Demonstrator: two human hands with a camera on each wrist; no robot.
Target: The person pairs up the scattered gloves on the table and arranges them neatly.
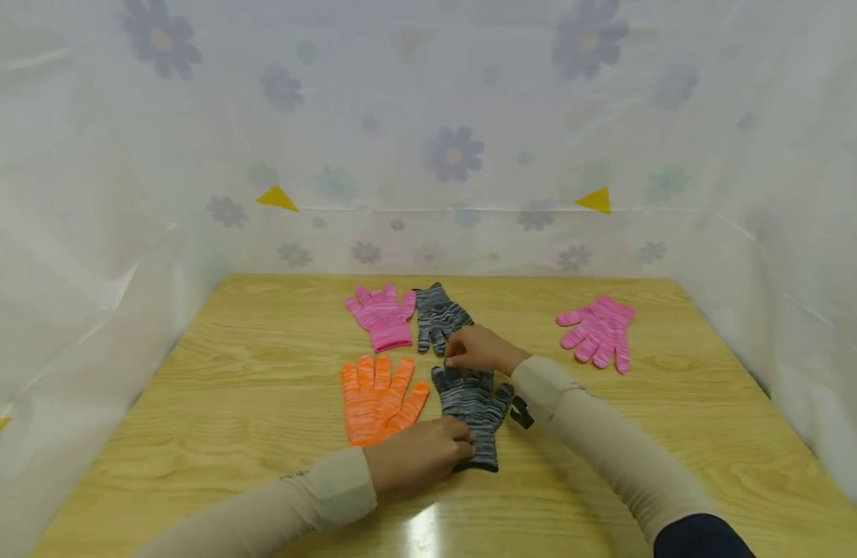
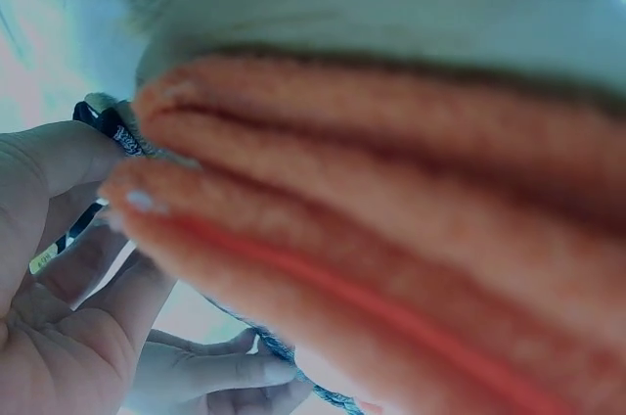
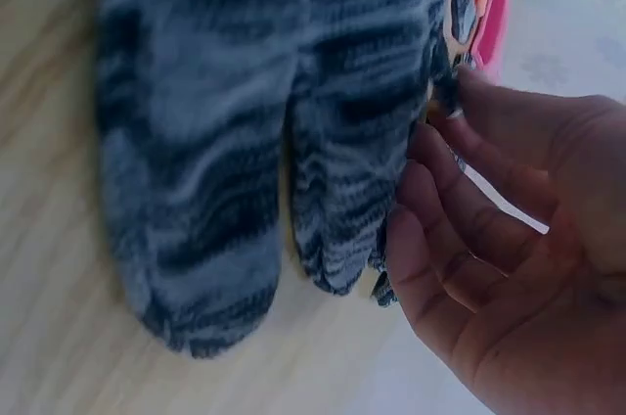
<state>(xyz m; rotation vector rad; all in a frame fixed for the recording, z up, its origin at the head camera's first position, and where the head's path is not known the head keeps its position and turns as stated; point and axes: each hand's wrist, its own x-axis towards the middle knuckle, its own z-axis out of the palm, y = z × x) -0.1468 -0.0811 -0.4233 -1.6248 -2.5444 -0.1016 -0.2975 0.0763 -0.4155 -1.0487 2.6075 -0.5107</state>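
A person wears beige sleeves [image 1: 617,459]; beside the pale right cuff [image 1: 540,385], dark markings [image 1: 583,390] and a black fitting [image 1: 521,413]; farther from it, navy fabric [image 1: 700,537].

Rightward from the right hand's [image 1: 486,349] pinch on the near grey-black striped knit glove [image 1: 473,404], bare wood-grain tabletop [image 1: 533,322] gives passage up to a mottled pink knit glove [image 1: 600,332]. Just beyond the grip, a second grey-black glove [image 1: 438,314] blocks; leftward, a bright orange knit glove [image 1: 374,399].

Soft, diffuse light; white glare on the desk [image 1: 261,372] below the left grip [image 1: 420,456]; left wrist view bluish, orange glove [image 2: 372,229] blurred.
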